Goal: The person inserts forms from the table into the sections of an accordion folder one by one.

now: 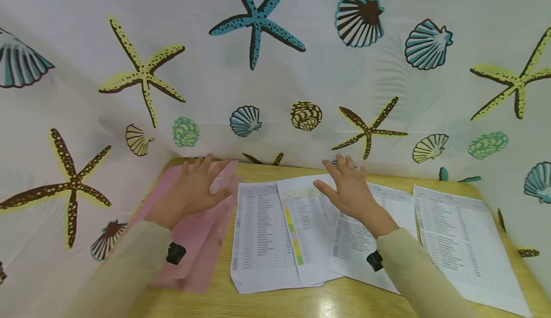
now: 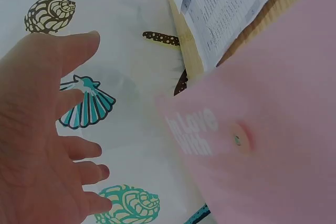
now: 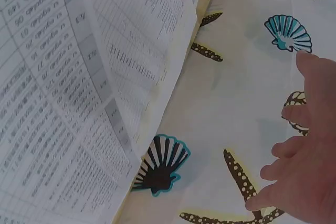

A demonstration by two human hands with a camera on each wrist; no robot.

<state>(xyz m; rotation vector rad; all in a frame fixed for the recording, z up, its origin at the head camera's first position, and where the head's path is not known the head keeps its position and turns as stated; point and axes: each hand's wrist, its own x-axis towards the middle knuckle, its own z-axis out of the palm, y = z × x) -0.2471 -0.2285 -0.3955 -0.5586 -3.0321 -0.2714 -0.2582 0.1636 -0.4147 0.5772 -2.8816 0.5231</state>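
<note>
My left hand [image 1: 193, 191] is spread over a pink sheet or folder [image 1: 195, 246] with white lettering, its fingers extended and holding nothing. In the left wrist view, the pink item [image 2: 283, 108] shows the words "In Love With" and a small round mark. My right hand [image 1: 350, 191] is held out above the printed sheets, fingers apart and grasping nothing. Beneath it are a sheet with a yellow and green column [image 1: 310, 222] and an overlapping table sheet [image 1: 359, 241]. Further left lies another printed sheet [image 1: 262, 227]. In the right wrist view, the hand [image 3: 310, 156] is apart from the papers.
A separate printed list [image 1: 469, 241] lies at the right of the wooden table [image 1: 275, 303]. White fabric [image 1: 275, 83] patterned with starfish and shells rises behind the table and along both sides. Each wrist carries a small black device [image 1: 175, 253].
</note>
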